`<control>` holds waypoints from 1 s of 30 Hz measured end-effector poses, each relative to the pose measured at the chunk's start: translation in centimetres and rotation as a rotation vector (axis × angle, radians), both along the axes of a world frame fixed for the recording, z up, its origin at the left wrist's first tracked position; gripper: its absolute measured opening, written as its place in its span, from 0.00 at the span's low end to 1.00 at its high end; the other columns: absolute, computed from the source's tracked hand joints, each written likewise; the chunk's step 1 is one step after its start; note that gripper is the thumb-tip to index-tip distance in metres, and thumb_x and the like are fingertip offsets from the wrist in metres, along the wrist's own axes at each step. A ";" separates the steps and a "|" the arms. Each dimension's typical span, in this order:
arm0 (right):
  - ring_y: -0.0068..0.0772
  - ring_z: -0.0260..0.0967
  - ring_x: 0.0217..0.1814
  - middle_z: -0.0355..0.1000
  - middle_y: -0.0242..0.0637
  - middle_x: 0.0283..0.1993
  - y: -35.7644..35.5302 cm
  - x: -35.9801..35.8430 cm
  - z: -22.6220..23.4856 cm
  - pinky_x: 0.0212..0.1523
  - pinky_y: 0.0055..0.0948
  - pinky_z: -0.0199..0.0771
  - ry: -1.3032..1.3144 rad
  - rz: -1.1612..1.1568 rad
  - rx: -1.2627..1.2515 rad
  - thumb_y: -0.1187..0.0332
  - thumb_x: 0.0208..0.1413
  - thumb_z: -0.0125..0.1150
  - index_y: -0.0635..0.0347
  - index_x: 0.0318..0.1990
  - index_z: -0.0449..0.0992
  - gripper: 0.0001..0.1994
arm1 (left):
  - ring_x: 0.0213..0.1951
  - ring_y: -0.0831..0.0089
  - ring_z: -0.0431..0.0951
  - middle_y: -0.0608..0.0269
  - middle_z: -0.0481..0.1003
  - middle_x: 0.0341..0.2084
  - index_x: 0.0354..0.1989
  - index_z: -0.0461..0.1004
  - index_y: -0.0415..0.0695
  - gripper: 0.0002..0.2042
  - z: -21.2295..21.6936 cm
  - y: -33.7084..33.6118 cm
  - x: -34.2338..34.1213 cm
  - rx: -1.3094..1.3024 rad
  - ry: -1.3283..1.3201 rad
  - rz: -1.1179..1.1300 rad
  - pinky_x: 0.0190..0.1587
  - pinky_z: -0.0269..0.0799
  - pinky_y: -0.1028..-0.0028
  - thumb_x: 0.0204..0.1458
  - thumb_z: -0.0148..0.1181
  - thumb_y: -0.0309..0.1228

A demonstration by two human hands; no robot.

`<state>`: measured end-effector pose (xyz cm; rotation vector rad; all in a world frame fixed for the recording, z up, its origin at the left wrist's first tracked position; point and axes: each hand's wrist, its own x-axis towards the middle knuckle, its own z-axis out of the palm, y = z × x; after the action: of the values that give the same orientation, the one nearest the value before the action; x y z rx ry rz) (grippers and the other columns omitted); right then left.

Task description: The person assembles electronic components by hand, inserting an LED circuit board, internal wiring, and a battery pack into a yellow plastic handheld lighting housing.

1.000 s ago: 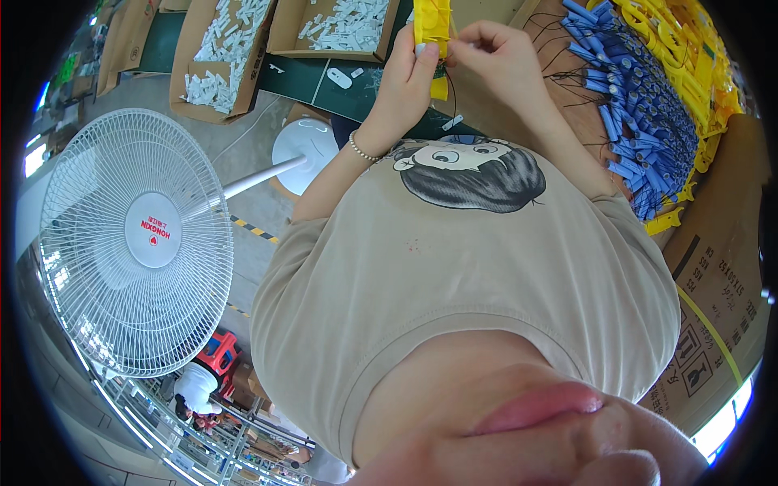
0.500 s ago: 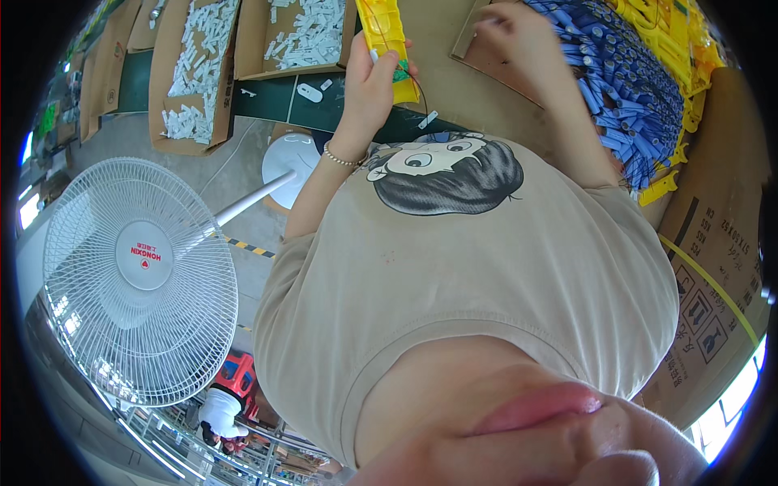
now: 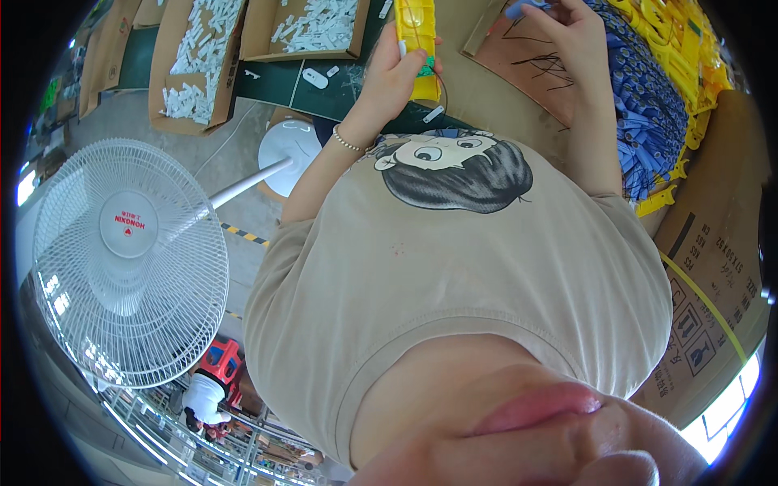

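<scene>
My left hand (image 3: 397, 77) is closed around a long yellow plastic housing (image 3: 416, 36), held upright near the table's front edge. A small green part (image 3: 427, 66) and a thin dark wire show on the housing beside my thumb, and a small white piece (image 3: 403, 49) sits by my fingers. To the right, at the top edge of the view, my right hand (image 3: 571, 32) pinches a blue wired cylinder (image 3: 523, 8) that looks like a battery. Below it are thin dark wires (image 3: 547, 69) over a brown cardboard surface (image 3: 519, 53).
A large heap of blue wired cylinders (image 3: 640, 113) lies at the right, bordered by yellow housings (image 3: 689, 49). Cardboard boxes of small white pieces (image 3: 320, 24) stand at the left on the green table (image 3: 324, 101). A white standing fan (image 3: 130, 259) and a tall carton (image 3: 705, 243) flank me.
My right hand has moved up and right and now holds a blue cylinder. My left hand, still gripping the yellow housing, has shifted slightly right in the picture as the whole view shifted.
</scene>
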<state>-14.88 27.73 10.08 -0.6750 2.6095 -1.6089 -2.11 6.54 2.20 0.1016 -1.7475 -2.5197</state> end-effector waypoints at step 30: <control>0.28 0.72 0.45 0.74 0.44 0.47 -8.8 3.8 -3.2 0.43 0.23 0.73 -0.354 0.254 -0.410 0.75 0.57 0.61 0.66 0.57 0.62 0.22 | 0.35 0.73 0.76 0.58 0.70 0.45 0.60 0.56 0.44 0.19 0.3 0.3 0.5 -0.031 0.115 -0.093 0.37 0.78 0.70 0.61 0.46 0.26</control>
<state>-11.06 18.95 6.85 -0.6270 1.8898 -1.9781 -1.61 6.80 2.53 -0.1267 -1.7855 -2.5039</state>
